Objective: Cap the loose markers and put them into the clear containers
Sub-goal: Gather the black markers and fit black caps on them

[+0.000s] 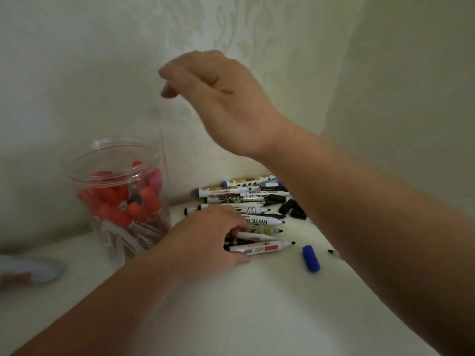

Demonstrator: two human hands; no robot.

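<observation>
A clear container full of red-capped markers stands at the left on a pale cloth. A pile of loose whiteboard markers lies to its right, several uncapped with black tips showing. My left hand lies on the near side of the pile, fingers curled around a few markers. My right hand hangs in the air above and behind the container, fingers loosely bent, holding nothing. A loose blue cap lies to the right of the pile. Black caps lie by my right forearm.
A pale patterned cloth covers the surface and rises behind as a backdrop. A light blue object lies at the far left edge. Another marker tip peeks out beside my right forearm.
</observation>
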